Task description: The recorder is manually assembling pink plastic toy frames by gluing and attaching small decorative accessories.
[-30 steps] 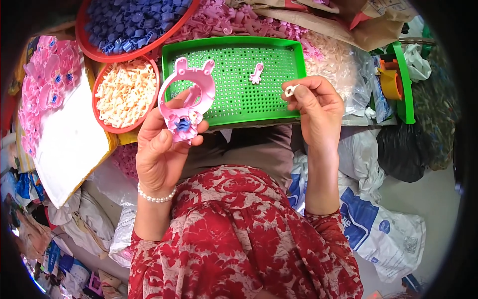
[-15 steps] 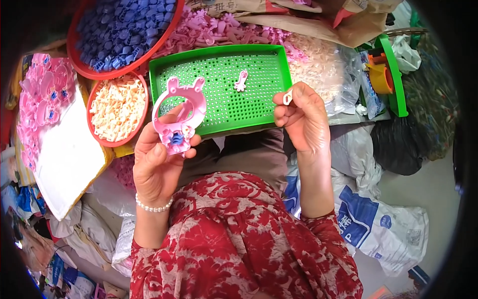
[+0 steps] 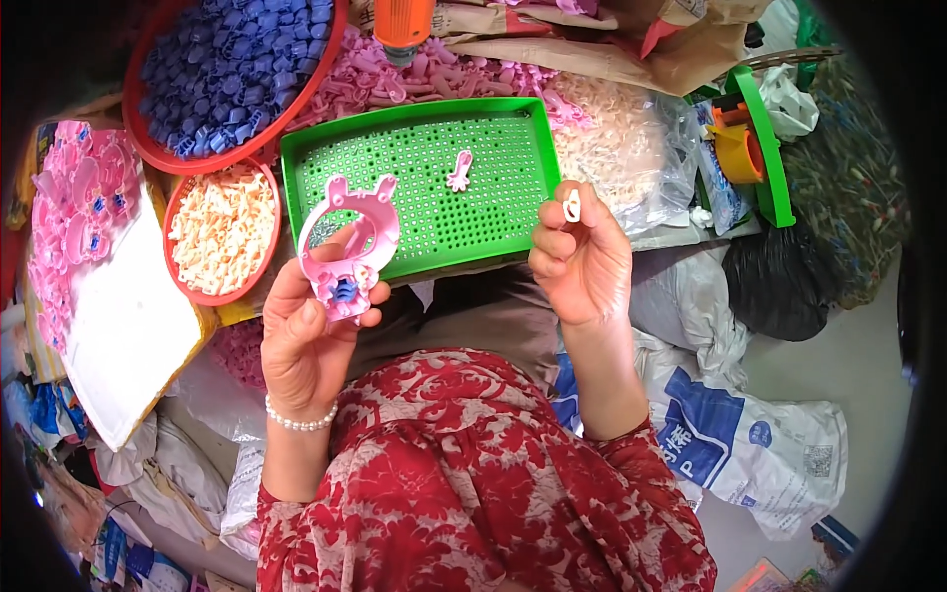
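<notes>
My left hand (image 3: 311, 321) grips a pink plastic toy part (image 3: 386, 225) with a round open ring, small knobs on top and a blue piece (image 3: 342, 289) set in its lower end. Between the thumb and fingers of my right hand (image 3: 587, 257) is a small cream plastic piece (image 3: 571, 206) with a hole in it. In front of both hands lies a green perforated tray (image 3: 493, 212). A single pink hand-shaped piece (image 3: 460, 172) rests inside it, apart from my hands.
At the far left stand a red basket of blue parts (image 3: 237, 74) and a smaller one of cream parts (image 3: 222, 232). Pink parts (image 3: 84, 212) lie on a white board (image 3: 138, 335). Behind the tray are heaped pink pieces (image 3: 464, 79), cream pieces (image 3: 612, 138) and an orange-handled tool (image 3: 402, 25).
The cream piece in my right hand has turned, showing more of its hole. The view has shifted slightly, bringing the orange-handled tool into sight at the top. My left hand keeps its hold.
</notes>
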`<state>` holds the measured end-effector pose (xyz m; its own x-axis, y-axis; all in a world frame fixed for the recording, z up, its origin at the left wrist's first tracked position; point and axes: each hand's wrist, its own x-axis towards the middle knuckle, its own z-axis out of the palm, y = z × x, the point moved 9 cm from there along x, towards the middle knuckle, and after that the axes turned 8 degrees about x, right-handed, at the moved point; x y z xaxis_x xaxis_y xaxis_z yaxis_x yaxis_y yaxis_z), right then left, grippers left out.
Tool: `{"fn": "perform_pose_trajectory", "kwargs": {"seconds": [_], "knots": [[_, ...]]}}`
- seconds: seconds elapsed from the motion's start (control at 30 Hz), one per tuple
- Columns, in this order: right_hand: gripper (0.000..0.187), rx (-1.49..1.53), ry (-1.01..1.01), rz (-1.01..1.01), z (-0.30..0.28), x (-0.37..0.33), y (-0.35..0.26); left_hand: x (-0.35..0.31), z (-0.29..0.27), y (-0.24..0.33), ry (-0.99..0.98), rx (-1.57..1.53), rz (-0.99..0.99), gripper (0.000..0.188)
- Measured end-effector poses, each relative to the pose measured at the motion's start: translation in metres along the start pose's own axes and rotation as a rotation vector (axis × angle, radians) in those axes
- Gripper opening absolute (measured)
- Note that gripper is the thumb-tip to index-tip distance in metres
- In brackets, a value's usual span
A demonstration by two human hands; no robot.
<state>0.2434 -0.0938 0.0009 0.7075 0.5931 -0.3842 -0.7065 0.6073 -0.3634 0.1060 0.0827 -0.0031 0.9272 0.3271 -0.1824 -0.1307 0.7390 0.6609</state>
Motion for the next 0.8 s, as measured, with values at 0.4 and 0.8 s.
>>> {"fn": "perform_pose_trajectory", "kwargs": {"seconds": [0.4, 0.8], "knots": [[0.015, 0.104, -0.065, -0.017, 0.017, -0.005, 0.010, -0.001, 0.000, -0.001, -0.010, -0.015, -0.004, 0.047], [0.022, 0.015, -0.113, 0.002, 0.020, -0.010, 0.016, -0.002, 0.001, -0.001, -0.030, -0.037, 0.000, 0.044]]}}
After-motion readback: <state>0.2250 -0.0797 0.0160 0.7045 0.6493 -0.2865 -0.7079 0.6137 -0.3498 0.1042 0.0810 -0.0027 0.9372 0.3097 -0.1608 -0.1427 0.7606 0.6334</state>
